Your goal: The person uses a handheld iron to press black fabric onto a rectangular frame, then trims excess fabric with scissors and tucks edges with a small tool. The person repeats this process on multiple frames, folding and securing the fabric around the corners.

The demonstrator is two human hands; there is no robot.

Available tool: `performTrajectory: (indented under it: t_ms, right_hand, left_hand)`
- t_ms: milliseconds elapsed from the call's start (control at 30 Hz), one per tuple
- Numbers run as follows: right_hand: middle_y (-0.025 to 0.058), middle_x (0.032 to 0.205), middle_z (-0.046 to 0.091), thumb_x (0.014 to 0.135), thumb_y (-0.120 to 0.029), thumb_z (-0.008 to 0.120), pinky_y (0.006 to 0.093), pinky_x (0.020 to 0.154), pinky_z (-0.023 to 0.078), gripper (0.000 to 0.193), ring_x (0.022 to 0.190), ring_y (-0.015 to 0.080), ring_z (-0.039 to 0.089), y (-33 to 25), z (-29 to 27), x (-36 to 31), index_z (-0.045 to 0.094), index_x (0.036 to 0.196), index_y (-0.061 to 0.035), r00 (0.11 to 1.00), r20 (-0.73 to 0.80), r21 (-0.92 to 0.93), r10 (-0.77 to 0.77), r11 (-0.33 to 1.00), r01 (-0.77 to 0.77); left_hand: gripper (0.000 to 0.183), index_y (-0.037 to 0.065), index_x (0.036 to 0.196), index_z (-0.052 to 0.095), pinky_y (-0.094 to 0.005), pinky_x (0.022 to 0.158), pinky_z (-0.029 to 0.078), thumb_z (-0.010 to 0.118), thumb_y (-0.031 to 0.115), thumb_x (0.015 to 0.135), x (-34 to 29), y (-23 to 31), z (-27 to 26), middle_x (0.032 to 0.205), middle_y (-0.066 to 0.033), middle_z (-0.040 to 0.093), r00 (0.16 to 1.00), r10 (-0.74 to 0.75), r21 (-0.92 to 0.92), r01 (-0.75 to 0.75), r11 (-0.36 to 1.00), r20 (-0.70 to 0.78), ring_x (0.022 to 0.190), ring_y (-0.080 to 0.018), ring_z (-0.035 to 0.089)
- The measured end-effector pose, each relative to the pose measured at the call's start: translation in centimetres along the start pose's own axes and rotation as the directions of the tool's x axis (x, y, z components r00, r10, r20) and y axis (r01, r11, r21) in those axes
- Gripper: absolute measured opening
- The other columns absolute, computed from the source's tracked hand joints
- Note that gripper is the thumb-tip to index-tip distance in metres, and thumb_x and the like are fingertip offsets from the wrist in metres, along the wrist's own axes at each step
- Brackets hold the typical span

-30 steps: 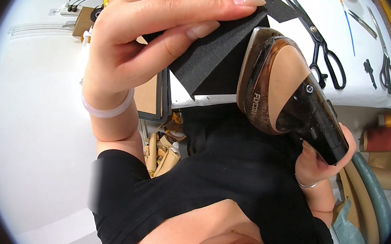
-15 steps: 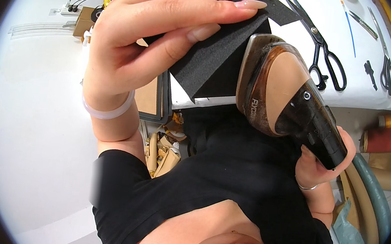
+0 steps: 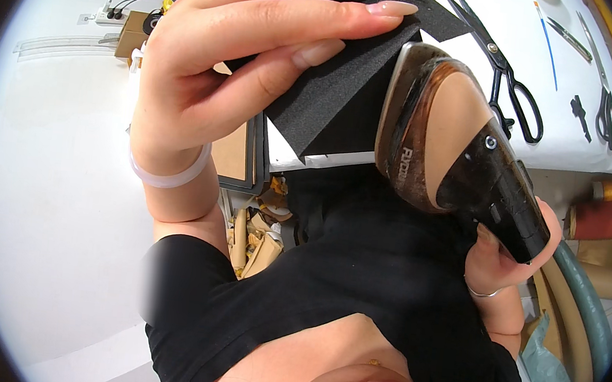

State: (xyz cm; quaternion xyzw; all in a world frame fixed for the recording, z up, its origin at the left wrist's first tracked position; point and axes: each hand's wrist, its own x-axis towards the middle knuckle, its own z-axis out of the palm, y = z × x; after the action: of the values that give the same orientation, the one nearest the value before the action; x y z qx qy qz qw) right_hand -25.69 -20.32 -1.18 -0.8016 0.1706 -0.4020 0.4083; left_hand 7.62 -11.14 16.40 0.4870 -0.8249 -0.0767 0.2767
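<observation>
My left hand (image 3: 259, 61) lies flat on a piece of black fabric (image 3: 335, 113), fingers stretched out and pressing it onto the white table (image 3: 583, 148). One corner of the fabric hangs over the table's edge. My right hand (image 3: 501, 265), with a ring on it, grips the black handle of a clothes iron (image 3: 436, 137). The iron's brown, scorched body rests on the fabric right beside my left fingertips. A pale bracelet sits on my left wrist.
Black scissors (image 3: 511, 85) lie on the table past the iron, with a blue pen (image 3: 548, 45) and a second pair of scissors (image 3: 608, 117) further right. Rolls of material (image 3: 605, 220) and a grey-green hose (image 3: 582, 306) are at the right. A brown framed board (image 3: 235, 158) leans below the table edge.
</observation>
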Motion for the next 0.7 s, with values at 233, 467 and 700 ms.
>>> performTrajectory:
  t_ms: [233,467,700]
  right_hand:
    - [0.0171,0.115,0.060,0.077,-0.014,0.090,0.0362,0.090,0.051,0.078,0.100,0.0252,0.064,-0.1,-0.2,-0.4,0.040,0.136,0.0000,1.000,0.020,0.054,0.002,0.999,-0.003]
    - [0.0164,0.129,0.055,0.085,-0.028,0.087,0.0370,0.103,0.044,0.075,0.114,0.0252,0.057,0.4,-0.1,-1.1,0.045,0.138,0.0038,0.998,-0.046,0.084,0.037,0.996,-0.033]
    - [0.0175,0.113,0.061,0.075,-0.011,0.091,0.0369,0.087,0.054,0.080,0.096,0.0250,0.066,0.2,-0.1,-0.3,0.039,0.136,-0.0005,0.999,-0.029,0.048,0.028,0.999,-0.027]
  left_hand:
    - [0.039,-0.003,0.115,0.077,-0.0491,0.126,0.024,0.062,0.000,0.078,0.2,0.1,-0.1,0.130,-0.0329,0.065,1.000,-0.022,-0.026,0.022,0.999,0.004,0.132,-0.0424,0.059]
    - [0.041,-0.002,0.115,0.077,-0.0491,0.126,0.023,0.061,0.000,0.078,0.1,0.2,-0.1,0.130,-0.0332,0.065,1.000,-0.027,0.016,0.026,1.000,0.013,0.133,-0.0422,0.059]
    - [0.038,-0.002,0.115,0.077,-0.0483,0.127,0.019,0.063,0.001,0.080,0.1,0.4,-0.2,0.131,-0.0327,0.065,0.999,-0.040,0.033,0.039,0.999,0.012,0.137,-0.0434,0.055]
